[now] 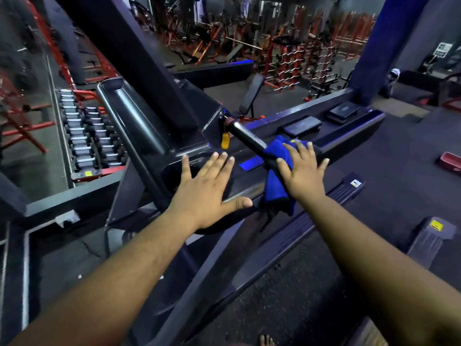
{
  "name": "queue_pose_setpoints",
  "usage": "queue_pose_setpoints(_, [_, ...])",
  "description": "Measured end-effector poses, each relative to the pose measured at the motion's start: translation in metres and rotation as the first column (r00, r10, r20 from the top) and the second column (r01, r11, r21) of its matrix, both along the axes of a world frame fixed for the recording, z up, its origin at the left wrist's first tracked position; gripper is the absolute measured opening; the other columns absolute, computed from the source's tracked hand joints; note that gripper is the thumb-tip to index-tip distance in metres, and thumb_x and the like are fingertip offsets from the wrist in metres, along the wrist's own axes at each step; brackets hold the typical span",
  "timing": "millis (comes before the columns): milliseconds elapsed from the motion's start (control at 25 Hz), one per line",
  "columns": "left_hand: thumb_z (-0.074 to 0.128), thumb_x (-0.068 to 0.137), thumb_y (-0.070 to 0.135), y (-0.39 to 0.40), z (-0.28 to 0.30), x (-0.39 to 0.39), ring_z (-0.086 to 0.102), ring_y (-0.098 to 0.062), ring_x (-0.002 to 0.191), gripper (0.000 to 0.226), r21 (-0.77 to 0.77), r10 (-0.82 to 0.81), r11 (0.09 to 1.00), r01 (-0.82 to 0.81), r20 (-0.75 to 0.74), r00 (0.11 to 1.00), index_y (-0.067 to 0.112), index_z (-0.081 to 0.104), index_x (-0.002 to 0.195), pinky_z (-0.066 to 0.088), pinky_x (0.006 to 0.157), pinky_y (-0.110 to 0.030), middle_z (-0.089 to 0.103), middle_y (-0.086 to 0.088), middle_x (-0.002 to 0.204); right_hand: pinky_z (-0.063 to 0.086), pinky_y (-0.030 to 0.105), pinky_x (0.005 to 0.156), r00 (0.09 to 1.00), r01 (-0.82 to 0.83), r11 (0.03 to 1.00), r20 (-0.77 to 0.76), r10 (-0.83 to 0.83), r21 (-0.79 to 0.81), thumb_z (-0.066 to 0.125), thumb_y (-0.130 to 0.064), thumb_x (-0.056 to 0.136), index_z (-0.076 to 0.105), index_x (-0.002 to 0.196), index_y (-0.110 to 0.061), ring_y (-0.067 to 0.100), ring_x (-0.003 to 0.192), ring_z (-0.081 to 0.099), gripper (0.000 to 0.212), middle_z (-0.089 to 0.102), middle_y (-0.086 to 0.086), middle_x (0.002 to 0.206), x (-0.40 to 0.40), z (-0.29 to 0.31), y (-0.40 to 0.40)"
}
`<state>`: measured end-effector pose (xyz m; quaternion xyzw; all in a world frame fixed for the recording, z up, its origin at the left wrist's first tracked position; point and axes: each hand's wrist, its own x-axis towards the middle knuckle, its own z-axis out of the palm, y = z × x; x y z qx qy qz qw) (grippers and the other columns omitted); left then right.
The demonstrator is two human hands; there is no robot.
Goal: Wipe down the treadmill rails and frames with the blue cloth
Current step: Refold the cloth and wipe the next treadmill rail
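The blue cloth (pixel 275 182) is draped over the treadmill's black handle bar (pixel 245 136), which runs out from the console frame (pixel 149 121). My right hand (pixel 303 168) lies flat on the cloth with straight, spread fingers, pressing it onto the bar. My left hand (pixel 207 188) rests flat with fingers spread on the dark console tray (pixel 244 178), beside a round cup holder (pixel 174 174). A yellow safety-key tag (pixel 225 140) hangs near the bar's base.
The treadmill belt (pixel 287 290) and side rail (pixel 294 233) lie below my arms. A dumbbell rack (pixel 87 136) stands on the left. Red weight racks (pixel 294 63) fill the gym floor beyond. A blue pillar (pixel 379 46) rises at the right.
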<state>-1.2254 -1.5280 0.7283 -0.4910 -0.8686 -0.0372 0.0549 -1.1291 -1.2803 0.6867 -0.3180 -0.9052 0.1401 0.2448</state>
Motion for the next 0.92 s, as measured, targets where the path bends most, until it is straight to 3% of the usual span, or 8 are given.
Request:
queue_pose_setpoints(80, [-0.005,0.07,0.093,0.027,0.001,0.003,-0.012,-0.01,0.152,0.114,-0.042,0.008,0.999,-0.009,-0.024,1.0,0.02,-0.009,0.158,-0.01,0.115,-0.068,-0.01,0.003,0.167,0.002,0.065,0.118,0.994,-0.108,0.994,0.034,0.106,0.033,0.031,-0.06,0.093,0.037,0.15,-0.032,0.026,0.153,0.005,0.064,0.029,0.0,0.162,-0.006,0.007,-0.013])
queue_pose_setpoints(240, [-0.003,0.071,0.093,0.065,0.002,0.001,-0.013,-0.01,0.152,0.115,-0.058,0.041,0.997,-0.042,-0.017,0.999,0.018,-0.012,0.157,-0.007,0.116,-0.068,-0.012,0.002,0.167,0.009,0.058,0.121,0.883,-0.468,0.862,0.149,0.446,0.196,0.028,-0.066,0.091,0.033,0.153,-0.033,0.023,0.153,0.013,0.07,0.033,-0.004,0.159,0.014,-0.004,-0.02])
queue_pose_setpoints(360, [0.0,0.07,0.096,0.08,-0.003,-0.001,-0.016,-0.009,0.151,0.117,-0.081,0.095,0.993,-0.09,0.052,0.994,0.019,-0.016,0.156,-0.009,0.116,-0.067,-0.015,0.004,0.166,0.016,0.056,0.12,0.939,-0.338,0.922,0.134,0.317,0.187,0.029,-0.062,0.09,0.042,0.148,-0.032,0.025,0.147,0.028,0.067,0.044,0.001,0.153,-0.001,0.007,0.049])
queue_pose_setpoints(480, [0.001,0.069,0.096,0.081,-0.004,-0.002,-0.018,-0.007,0.15,0.116,-0.035,0.103,0.994,-0.1,0.122,0.987,0.021,-0.022,0.154,-0.01,0.117,-0.065,-0.021,0.007,0.164,0.023,0.057,0.116,0.957,-0.29,0.939,0.056,0.285,0.186,0.035,-0.059,0.087,0.055,0.138,-0.031,0.027,0.14,0.038,0.062,0.054,-0.001,0.144,-0.013,0.005,0.025])
queue_pose_setpoints(600, [-0.001,0.064,0.098,0.075,-0.001,-0.004,-0.016,-0.005,0.15,0.118,0.11,0.076,0.989,-0.1,0.206,0.976,0.024,-0.025,0.153,-0.009,0.121,-0.058,-0.023,0.01,0.163,0.032,0.051,0.109,0.889,-0.436,0.86,-0.02,0.457,0.265,0.048,-0.058,0.078,0.06,0.13,-0.031,0.026,0.136,0.043,0.059,0.057,-0.004,0.139,-0.009,-0.01,-0.035])
queue_pose_setpoints(760, [-0.002,0.066,0.099,0.075,-0.003,0.004,-0.019,-0.004,0.149,0.113,0.0,0.015,1.0,-0.015,0.093,0.996,0.029,-0.029,0.151,-0.006,0.122,-0.054,-0.023,0.01,0.163,0.041,0.049,0.097,0.813,-0.525,0.728,0.007,0.582,0.44,0.04,-0.066,0.088,0.06,0.131,-0.025,0.034,0.129,0.052,0.063,0.06,0.006,0.137,-0.005,-0.021,0.046])
queue_pose_setpoints(840, [-0.002,0.066,0.099,0.077,-0.004,0.003,-0.018,-0.004,0.15,0.112,-0.023,0.012,1.0,-0.01,0.094,0.995,0.03,-0.031,0.15,-0.008,0.122,-0.054,-0.024,0.011,0.163,0.042,0.057,0.098,0.89,-0.38,0.838,-0.093,0.447,0.392,0.04,-0.061,0.091,0.061,0.13,-0.021,0.036,0.13,0.05,0.059,0.059,0.01,0.136,-0.004,-0.026,0.102])
queue_pose_setpoints(920, [0.001,0.068,0.098,0.078,-0.004,0.002,-0.015,-0.004,0.15,0.111,0.018,0.01,1.0,-0.013,0.151,0.989,0.031,-0.03,0.151,-0.009,0.122,-0.053,-0.022,0.012,0.163,0.035,0.062,0.104,0.943,-0.201,0.957,-0.224,0.248,0.211,0.044,-0.051,0.091,0.063,0.128,-0.019,0.035,0.137,0.042,0.052,0.056,0.009,0.139,-0.001,-0.03,0.119])
